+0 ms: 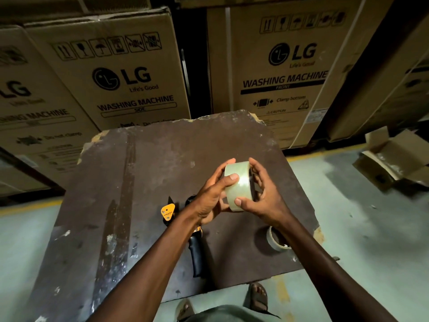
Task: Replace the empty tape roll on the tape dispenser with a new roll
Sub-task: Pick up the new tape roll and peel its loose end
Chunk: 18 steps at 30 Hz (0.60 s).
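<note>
Both hands hold a full roll of clear tape (240, 182) above the middle of a worn dark board (162, 159). My left hand (213, 198) grips its left side, thumb on the outer face. My right hand (262, 196) grips the right side, thumb on the lower face and fingers around the core. The tape dispenser (195, 247), black-handled with an orange plate, lies on the board under my left wrist, partly hidden. An empty cardboard tape core (275, 240) lies on the board under my right forearm.
Large washing-machine cartons (120, 73) stand close behind the board, another carton (278, 66) at right. An open small cardboard box (392, 159) lies on the grey floor at right. My sandalled feet (257, 296) stand at the board's near edge.
</note>
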Each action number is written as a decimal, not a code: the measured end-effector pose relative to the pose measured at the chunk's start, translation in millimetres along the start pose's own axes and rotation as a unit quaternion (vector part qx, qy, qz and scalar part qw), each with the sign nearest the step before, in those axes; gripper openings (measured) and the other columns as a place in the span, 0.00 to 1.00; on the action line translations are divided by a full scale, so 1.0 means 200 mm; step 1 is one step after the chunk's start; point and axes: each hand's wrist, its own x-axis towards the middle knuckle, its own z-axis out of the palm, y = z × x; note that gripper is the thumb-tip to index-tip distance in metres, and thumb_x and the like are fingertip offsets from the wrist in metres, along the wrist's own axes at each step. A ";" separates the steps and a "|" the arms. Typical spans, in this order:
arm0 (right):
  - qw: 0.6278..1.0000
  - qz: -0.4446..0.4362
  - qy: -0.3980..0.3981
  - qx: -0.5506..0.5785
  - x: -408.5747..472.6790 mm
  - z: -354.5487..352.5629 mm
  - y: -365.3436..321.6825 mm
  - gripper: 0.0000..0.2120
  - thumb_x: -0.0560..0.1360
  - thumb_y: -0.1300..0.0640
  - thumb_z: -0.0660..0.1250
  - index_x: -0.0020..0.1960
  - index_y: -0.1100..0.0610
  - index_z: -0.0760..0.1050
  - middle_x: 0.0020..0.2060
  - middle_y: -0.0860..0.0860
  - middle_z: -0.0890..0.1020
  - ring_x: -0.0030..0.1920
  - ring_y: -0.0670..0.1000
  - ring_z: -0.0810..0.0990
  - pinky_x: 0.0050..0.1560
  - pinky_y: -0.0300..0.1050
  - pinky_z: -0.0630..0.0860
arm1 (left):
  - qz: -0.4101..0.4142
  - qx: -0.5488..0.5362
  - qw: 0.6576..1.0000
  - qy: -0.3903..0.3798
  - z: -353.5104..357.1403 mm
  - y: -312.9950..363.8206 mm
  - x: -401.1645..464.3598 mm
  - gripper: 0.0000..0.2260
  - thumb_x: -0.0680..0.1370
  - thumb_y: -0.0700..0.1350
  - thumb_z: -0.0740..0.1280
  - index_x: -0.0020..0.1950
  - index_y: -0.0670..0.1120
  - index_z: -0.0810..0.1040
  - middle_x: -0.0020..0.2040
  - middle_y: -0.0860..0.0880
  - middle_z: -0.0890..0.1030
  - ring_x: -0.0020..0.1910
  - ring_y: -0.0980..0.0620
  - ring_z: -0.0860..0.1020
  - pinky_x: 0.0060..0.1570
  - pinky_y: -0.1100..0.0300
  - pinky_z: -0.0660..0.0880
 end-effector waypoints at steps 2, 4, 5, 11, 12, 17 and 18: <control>1.000 -0.005 -0.016 0.001 -0.01 0.02 -0.02 0.53 0.60 0.47 0.77 0.79 0.52 0.55 0.72 0.53 0.69 0.67 0.43 0.74 0.64 0.40 0.76 | 0.012 0.020 1.000 0.003 0.00 0.01 -0.02 0.28 0.69 0.54 0.73 0.69 0.60 0.72 0.64 0.47 0.77 0.57 0.46 0.79 0.46 0.46 0.78; 0.999 -0.001 -0.032 0.003 -0.01 0.02 -0.02 0.50 0.63 0.45 0.75 0.79 0.49 0.54 0.72 0.51 0.68 0.69 0.43 0.73 0.63 0.41 0.75 | 0.038 0.045 0.998 0.015 0.00 0.00 -0.04 0.27 0.69 0.53 0.73 0.67 0.59 0.73 0.61 0.50 0.78 0.57 0.48 0.79 0.44 0.47 0.79; 0.999 0.007 -0.036 0.012 -0.01 0.02 -0.02 0.48 0.64 0.43 0.74 0.79 0.46 0.55 0.73 0.50 0.68 0.71 0.46 0.71 0.65 0.45 0.75 | 0.050 0.056 0.997 0.023 -0.01 0.00 -0.05 0.26 0.70 0.51 0.74 0.67 0.59 0.73 0.61 0.51 0.79 0.57 0.49 0.79 0.44 0.48 0.79; 0.987 0.110 -0.085 0.084 -0.03 0.00 -0.03 0.44 0.65 0.40 0.74 0.76 0.37 0.57 0.71 0.51 0.72 0.62 0.57 0.80 0.45 0.57 0.84 | 0.095 0.106 0.989 0.041 -0.03 0.02 -0.09 0.25 0.69 0.47 0.74 0.65 0.57 0.74 0.63 0.48 0.77 0.57 0.51 0.78 0.45 0.55 0.78; 0.984 0.119 -0.094 0.093 -0.03 0.00 -0.03 0.45 0.65 0.41 0.75 0.76 0.37 0.57 0.69 0.51 0.73 0.60 0.58 0.82 0.44 0.58 0.84 | 0.100 0.111 0.988 0.043 -0.03 0.03 -0.10 0.24 0.69 0.48 0.74 0.64 0.56 0.75 0.61 0.49 0.78 0.56 0.51 0.78 0.45 0.55 0.78; 0.989 0.092 -0.103 0.057 -0.02 0.03 -0.06 0.51 0.62 0.46 0.78 0.78 0.40 0.56 0.68 0.51 0.73 0.61 0.54 0.80 0.52 0.59 0.83 | 0.130 0.105 0.983 0.075 -0.01 0.02 -0.12 0.10 0.75 0.48 0.69 0.55 0.51 0.76 0.48 0.51 0.81 0.44 0.50 0.78 0.38 0.56 0.76; 0.992 0.072 -0.103 0.029 -0.02 0.04 -0.06 0.51 0.61 0.46 0.79 0.78 0.41 0.57 0.69 0.51 0.72 0.63 0.52 0.78 0.56 0.57 0.82 | 0.137 0.100 0.982 0.084 -0.01 0.02 -0.12 0.09 0.75 0.48 0.68 0.55 0.50 0.76 0.47 0.50 0.80 0.43 0.49 0.77 0.37 0.56 0.75</control>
